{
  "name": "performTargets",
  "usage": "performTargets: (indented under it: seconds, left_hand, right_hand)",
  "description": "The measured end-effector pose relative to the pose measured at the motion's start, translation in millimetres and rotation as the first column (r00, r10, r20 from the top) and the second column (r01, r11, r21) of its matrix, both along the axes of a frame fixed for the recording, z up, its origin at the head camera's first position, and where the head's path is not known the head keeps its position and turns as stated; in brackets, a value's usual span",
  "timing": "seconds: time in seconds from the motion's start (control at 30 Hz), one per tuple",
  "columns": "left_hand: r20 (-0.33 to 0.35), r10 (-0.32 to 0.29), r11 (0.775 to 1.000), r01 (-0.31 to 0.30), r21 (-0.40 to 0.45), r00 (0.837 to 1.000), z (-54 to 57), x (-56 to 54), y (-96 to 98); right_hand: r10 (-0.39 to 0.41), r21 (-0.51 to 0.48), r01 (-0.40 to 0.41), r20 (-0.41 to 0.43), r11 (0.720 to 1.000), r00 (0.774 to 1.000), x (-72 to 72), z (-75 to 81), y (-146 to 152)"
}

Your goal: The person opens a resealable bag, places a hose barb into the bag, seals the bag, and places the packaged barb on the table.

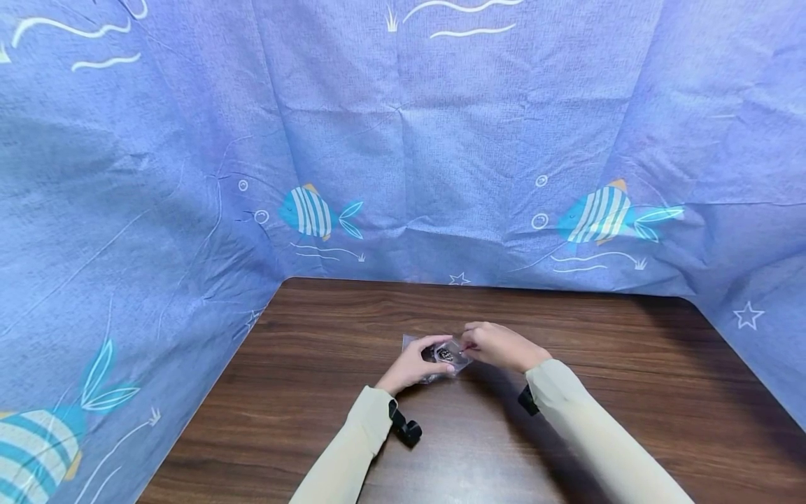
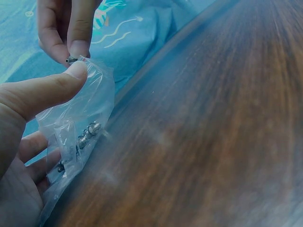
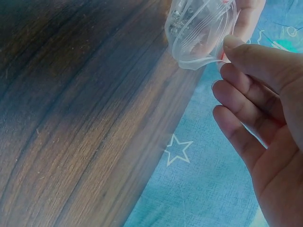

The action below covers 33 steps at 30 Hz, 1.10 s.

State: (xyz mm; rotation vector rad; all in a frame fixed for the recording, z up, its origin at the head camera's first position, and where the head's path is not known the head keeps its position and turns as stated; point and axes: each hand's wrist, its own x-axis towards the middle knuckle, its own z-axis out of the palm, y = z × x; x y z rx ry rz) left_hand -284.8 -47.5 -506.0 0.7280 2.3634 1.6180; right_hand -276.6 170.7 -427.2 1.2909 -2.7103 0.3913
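Observation:
A clear plastic zip bag [image 2: 100, 87] is held by my left hand [image 1: 411, 365], thumb on one side and fingers on the other. Small shiny metal pieces [image 2: 88, 134] lie in the bag; their exact kind is too small to tell. At the bag's mouth, my right hand [image 1: 500, 346] pinches one small metal piece [image 2: 71, 60] between thumb and forefinger. In the right wrist view, the right fingertips are close against the bag's open rim [image 3: 201, 64], and the other fingers are loosely bent.
Both hands are above a dark brown wooden table [image 1: 327, 329]. A blue cloth [image 1: 453, 161] with fish and stars hangs behind the table and along its sides. Black straps [image 1: 406, 427] with cameras sit on the wrists.

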Motion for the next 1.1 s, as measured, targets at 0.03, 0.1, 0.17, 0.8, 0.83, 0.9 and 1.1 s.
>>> performTargets:
  seconds: [0.03, 0.1, 0.17, 0.8, 0.83, 0.9, 1.1]
  left_hand:
    - [0.0, 0.0, 1.0, 0.0, -0.003, 1.0, -0.1, -0.1, -0.1]
    - [-0.001, -0.001, 1.0, 0.001, -0.007, 1.0, -0.1, -0.1, -0.3]
    - [0.005, 0.0, 1.0, 0.0, -0.011, 1.0, 4.0, 2.6, -0.5]
    - [0.005, 0.004, 1.0, -0.004, -0.03, 1.0, 1.7, 1.2, -1.2]
    - [0.005, 0.005, 1.0, -0.005, -0.03, 1.0, 1.9, 1.4, -1.3]
    - [0.006, 0.006, 1.0, -0.006, -0.028, 1.0, 2.5, 1.8, -1.4]
    - [-0.001, 0.012, 1.0, -0.012, -0.028, 1.0, 1.9, 2.0, -1.1]
  right_hand:
    - [0.0, 0.001, 0.0, -0.003, 1.0, 1.0, -0.3, -0.1, -0.1]
    - [0.001, 0.003, -0.001, -0.005, 1.0, 1.0, -0.6, -0.1, -0.4]
    - [0.001, 0.003, -0.001, -0.002, 1.0, 1.0, -0.2, 0.4, -0.7]
    - [-0.032, -0.017, 0.032, 0.019, 0.999, 0.999, 5.3, -1.9, -2.5]
    - [-0.041, -0.024, 0.041, 0.017, 0.999, 0.999, 6.4, -2.4, -2.7]
    - [-0.064, -0.046, 0.065, 0.023, 0.997, 0.998, 8.6, -3.9, -3.3]
    - [-0.184, -0.109, 0.193, 0.084, 0.975, 0.979, 16.0, -10.1, -5.9]
